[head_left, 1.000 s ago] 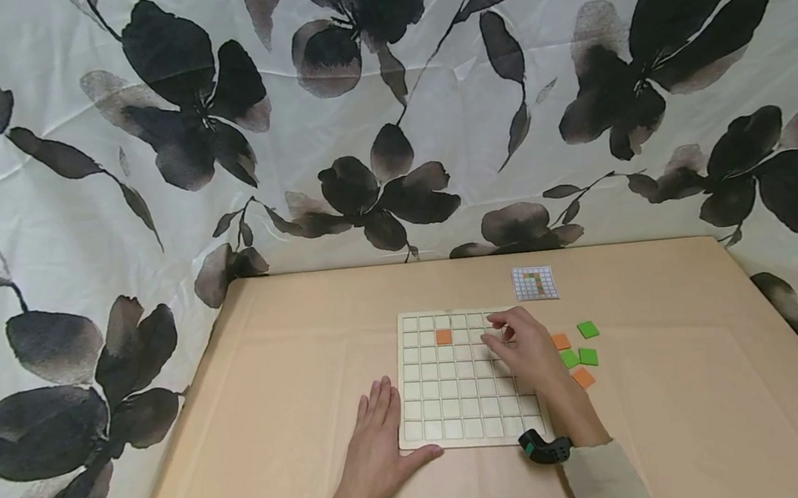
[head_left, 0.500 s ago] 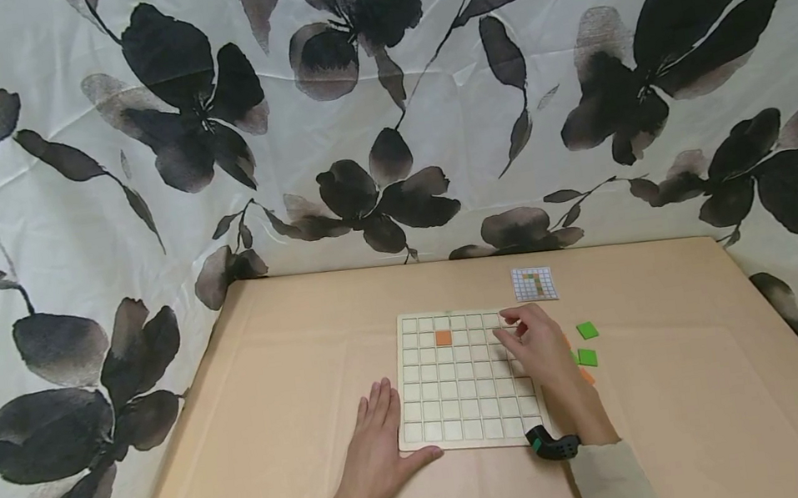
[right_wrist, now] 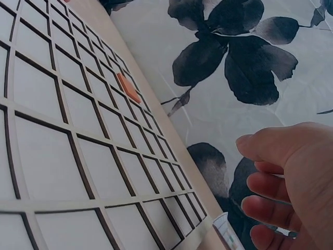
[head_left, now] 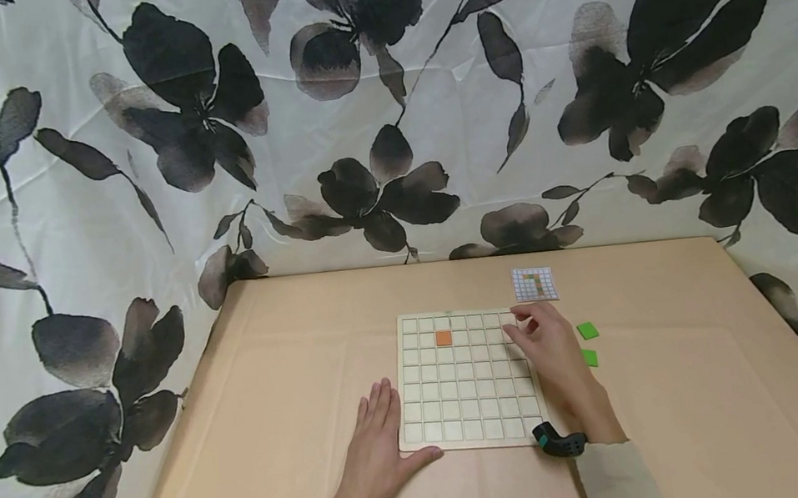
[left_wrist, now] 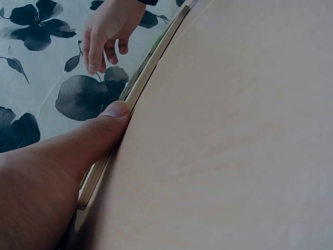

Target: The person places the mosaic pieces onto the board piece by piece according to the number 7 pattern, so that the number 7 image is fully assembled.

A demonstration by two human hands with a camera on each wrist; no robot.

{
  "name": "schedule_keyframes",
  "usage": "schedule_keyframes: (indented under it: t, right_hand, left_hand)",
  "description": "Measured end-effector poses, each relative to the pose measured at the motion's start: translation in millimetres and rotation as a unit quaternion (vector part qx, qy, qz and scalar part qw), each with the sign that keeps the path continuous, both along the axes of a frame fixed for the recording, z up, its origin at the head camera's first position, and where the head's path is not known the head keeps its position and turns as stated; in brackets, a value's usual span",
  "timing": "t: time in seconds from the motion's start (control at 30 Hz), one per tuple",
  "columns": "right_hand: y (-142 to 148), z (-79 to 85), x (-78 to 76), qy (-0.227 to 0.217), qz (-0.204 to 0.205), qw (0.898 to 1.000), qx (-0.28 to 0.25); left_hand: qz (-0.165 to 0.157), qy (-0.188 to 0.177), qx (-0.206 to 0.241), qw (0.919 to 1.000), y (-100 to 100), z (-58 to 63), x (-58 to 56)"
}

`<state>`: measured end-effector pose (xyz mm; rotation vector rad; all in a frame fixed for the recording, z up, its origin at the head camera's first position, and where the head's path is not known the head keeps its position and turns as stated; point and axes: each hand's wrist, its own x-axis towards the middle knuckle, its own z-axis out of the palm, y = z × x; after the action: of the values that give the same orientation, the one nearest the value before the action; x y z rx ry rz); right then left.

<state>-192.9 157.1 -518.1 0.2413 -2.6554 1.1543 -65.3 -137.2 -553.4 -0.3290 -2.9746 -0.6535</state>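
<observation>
A pale grid board (head_left: 469,410) lies on the table, with one orange square tile (head_left: 443,337) in a cell near its far edge. My left hand (head_left: 378,437) rests flat at the board's near left corner. Its fingers lie along the left side and the thumb touches the near edge (left_wrist: 151,65). Over the board's right side hovers my right hand (head_left: 546,343), fingers loosely bent. In the right wrist view nothing shows between that hand's thumb and fingers. Two green tiles (head_left: 587,331) show just right of it; the hand and forearm hide other tiles there.
A small printed card (head_left: 534,283) with a coloured grid pattern lies beyond the board's far right corner. The brown tabletop (head_left: 728,391) meets a floral cloth (head_left: 474,130) at the back. A black band (head_left: 559,440) sits at my right wrist.
My right hand has drifted right, from above the board's cells to its right edge. The orange tiles and one green tile there are now covered by it. The left hand keeps still.
</observation>
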Motion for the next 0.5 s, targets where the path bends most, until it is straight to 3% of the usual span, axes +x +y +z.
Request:
schedule_keyframes:
  t: [0.5]
  right_hand:
    - [13.9, 0.1, 0.1, -0.043, -0.034, 0.998, 0.008]
  left_hand:
    - [0.004, 0.022, -0.002, 0.9998, 0.3, -2.7, 0.5]
